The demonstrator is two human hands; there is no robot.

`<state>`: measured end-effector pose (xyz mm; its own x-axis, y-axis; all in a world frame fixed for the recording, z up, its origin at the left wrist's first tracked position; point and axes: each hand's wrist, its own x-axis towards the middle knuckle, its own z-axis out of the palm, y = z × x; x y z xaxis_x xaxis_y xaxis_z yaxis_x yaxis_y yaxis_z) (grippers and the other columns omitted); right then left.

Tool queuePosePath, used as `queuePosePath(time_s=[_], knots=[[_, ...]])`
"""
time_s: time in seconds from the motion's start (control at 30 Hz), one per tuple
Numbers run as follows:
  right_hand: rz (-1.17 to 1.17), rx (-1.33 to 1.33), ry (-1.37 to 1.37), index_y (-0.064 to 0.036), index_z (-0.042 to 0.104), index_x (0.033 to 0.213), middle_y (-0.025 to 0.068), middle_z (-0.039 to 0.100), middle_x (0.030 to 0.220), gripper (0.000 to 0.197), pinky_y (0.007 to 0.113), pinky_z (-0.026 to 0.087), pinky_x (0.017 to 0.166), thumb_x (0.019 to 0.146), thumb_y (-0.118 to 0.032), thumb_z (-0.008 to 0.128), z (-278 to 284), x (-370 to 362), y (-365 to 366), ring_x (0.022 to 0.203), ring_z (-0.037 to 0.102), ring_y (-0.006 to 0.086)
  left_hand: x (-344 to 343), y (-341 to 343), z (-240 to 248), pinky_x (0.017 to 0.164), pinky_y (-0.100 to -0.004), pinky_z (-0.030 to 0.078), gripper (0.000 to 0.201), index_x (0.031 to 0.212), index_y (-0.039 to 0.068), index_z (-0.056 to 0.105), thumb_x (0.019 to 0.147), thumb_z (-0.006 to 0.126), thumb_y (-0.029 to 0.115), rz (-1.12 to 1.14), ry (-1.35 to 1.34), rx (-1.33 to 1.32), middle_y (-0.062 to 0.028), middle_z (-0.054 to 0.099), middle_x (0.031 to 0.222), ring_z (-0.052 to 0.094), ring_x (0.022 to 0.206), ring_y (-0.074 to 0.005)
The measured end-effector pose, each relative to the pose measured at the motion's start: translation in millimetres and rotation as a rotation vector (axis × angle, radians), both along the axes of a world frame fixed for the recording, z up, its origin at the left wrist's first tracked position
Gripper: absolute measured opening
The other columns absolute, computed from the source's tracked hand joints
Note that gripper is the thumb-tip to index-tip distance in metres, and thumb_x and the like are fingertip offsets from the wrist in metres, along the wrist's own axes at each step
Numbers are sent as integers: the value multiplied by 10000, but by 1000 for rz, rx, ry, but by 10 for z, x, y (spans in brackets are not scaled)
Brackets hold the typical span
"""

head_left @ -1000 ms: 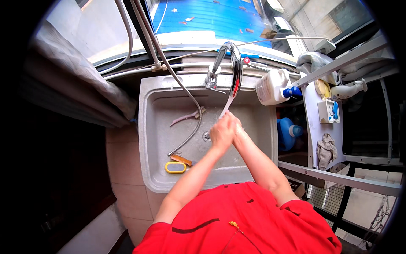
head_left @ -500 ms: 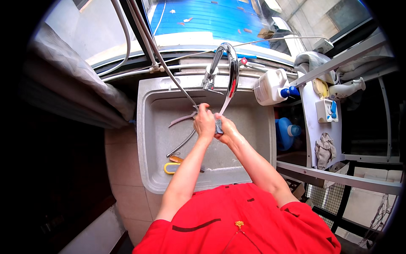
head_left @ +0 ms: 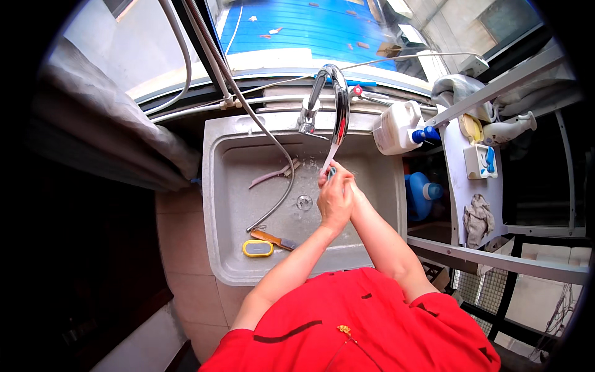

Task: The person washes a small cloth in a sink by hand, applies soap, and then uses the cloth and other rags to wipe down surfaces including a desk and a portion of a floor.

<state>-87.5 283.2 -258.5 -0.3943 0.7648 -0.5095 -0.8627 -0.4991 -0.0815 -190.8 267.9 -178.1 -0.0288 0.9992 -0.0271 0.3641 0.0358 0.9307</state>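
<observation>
In the sink [head_left: 214, 217], both hands meet under the water running from the chrome faucet [head_left: 341, 111]. My left hand [head_left: 335, 204] lies closed over the fingers of my right hand [head_left: 346, 177]. Between them shows a bit of a small blue-grey piece [head_left: 332, 173], soft-looking like a cloth; most of it is hidden. The right hand's fingers are curled and partly covered by the left. Left of the hands, a grey flexible hose [head_left: 290, 180] hangs into the basin, beside pinkish strips [head_left: 268, 179]. A wooden-handled tool with a grey blade [head_left: 266, 237] rests near a yellow-rimmed oval scrubber [head_left: 258, 248].
A round drain [head_left: 304, 203] is left of the hands. A white jug [head_left: 396, 128] stands at the back right rim, with a blue bottle [head_left: 423, 196] below. The rack's shelf [head_left: 455, 186] holds a crumpled grey cloth [head_left: 478, 220] and a white box [head_left: 480, 162].
My left hand has moved right and down onto my right hand, away from the hose. The blue-grey piece is now more covered. The drain and the wooden-handled tool have come into fuller view.
</observation>
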Motion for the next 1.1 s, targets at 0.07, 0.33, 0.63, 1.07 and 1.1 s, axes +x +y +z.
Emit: queuePosePath(time_s=[0.07,0.33,0.63,1.07,1.1], knots=[[-115,-333,91,-115,542,817,48,558,754,159,280,483,629,873,-260,509,178,-270,-6,748,570,166,-41,70,-180,808,-419,395,226,980,96,550,761,499,126,-18,153,112,-144,566,946,539,930,-303],[-204,51,-112,41,476,1139,185,533,1133,304,383,438,907,885,-123,443,210,-166,26,1050,516,323,113,3,-539,1034,-385,256,352,1143,-2,502,819,402,91,7,175,423,-193,472,1226,391,1194,-328],[-111,-14,-477,86,450,1177,168,515,1163,337,353,398,952,893,-93,425,323,-402,-14,1063,510,238,-10,192,-599,1046,-365,253,391,1144,-26,511,780,369,-5,89,-248,180,-188,486,1226,409,1198,-299],[-204,140,-255,11,425,1218,163,475,1229,395,387,420,905,906,-227,370,41,-79,7,1087,486,307,289,70,-775,963,-407,335,354,1130,40,517,800,518,167,129,99,581,-197,522,1147,468,1113,-336],[-167,142,-240,11,425,1218,163,475,1229,395,387,420,905,906,-227,370,109,-245,-21,1087,486,307,256,84,-1082,1004,-420,275,366,1148,16,508,811,504,157,-13,261,206,-208,500,1182,425,1160,-340]])
